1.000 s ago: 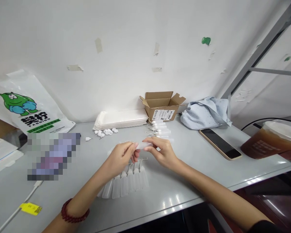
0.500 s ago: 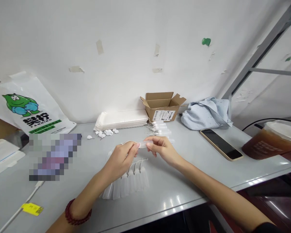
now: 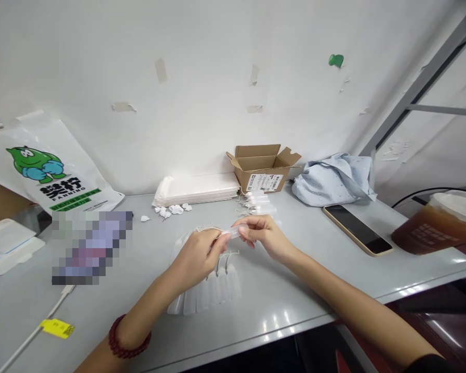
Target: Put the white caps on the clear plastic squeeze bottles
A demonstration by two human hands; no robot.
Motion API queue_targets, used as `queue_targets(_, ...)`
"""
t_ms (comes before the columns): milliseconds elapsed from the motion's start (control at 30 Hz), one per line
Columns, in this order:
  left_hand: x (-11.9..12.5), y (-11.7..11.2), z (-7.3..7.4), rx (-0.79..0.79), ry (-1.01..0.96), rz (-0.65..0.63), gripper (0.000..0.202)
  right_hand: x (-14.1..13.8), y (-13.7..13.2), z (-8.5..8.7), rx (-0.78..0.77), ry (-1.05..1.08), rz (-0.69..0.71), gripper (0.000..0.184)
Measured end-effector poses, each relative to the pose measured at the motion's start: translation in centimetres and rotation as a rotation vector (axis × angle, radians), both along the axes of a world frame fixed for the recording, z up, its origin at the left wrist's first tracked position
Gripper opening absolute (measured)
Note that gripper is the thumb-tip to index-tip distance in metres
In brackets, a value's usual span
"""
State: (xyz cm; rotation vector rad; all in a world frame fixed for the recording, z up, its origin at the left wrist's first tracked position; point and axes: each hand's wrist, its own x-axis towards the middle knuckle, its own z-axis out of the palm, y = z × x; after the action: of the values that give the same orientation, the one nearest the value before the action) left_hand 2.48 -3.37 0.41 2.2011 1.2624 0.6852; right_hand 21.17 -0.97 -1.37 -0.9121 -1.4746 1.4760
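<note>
My left hand (image 3: 196,255) and my right hand (image 3: 264,235) meet above the grey table (image 3: 295,290), both pinched on one small clear plastic tube (image 3: 233,232) held level between them. Under the hands lies a row of several similar clear tubes (image 3: 209,287) with thin white stems. More of these tubes (image 3: 258,202) lie in a small heap beyond my right hand. Small white caps (image 3: 171,210) are scattered behind my left hand. A dark red bead bracelet (image 3: 128,342) circles my left wrist.
At the wall stand a stack of white bags (image 3: 196,189) and an open cardboard box (image 3: 262,168). Right: a pale blue cloth (image 3: 332,181), a phone (image 3: 357,229), a lidded brown drink (image 3: 438,225). Left: a printed plastic bag (image 3: 50,173) and a cable with a yellow tag (image 3: 56,327).
Both hands stay pinched on the small tube and have shifted only slightly; the view has drifted a little.
</note>
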Motion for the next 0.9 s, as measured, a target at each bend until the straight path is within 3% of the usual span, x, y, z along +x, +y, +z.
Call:
queue_targets(133,-0.3,0.4,-0.2,0.122,0.094,-0.014,0.036,0.3,0.4,0.1,-0.011,-0.018,0.016,0.030)
queue_targets(233,-2.0,1.7,0.0,0.150,0.189,-0.002,0.029,1.8,1.6,0.5,0.131,-0.146,-0.090,0.032)
queue_targets(367,-6.3,4.2,0.0,0.189,0.569,0.358,0.036,5.2,4.3,0.9,0.402,-0.356,-0.491,0.032)
queue_targets(467,-9.6,5.7,-0.8,0.170,0.684,0.521,0.044,7.0,5.5,0.8,0.442,-0.462,-0.603,0.032)
queue_targets(633,-12.7,6.8,-2.2,0.004,0.730,0.616,0.049,7.5,5.9,0.6,0.469,-0.579,-0.579,0.030)
queue_targets(733,-12.9,7.1,-2.6,-0.094,0.727,0.608,0.049,7.6,6.1,0.3,0.484,-0.666,-0.524,0.027)
queue_targets(900,-12.6,7.1,-2.5,-0.104,0.741,0.584,0.043,8.2,6.5,-0.1,0.416,-0.722,-0.441,0.025)
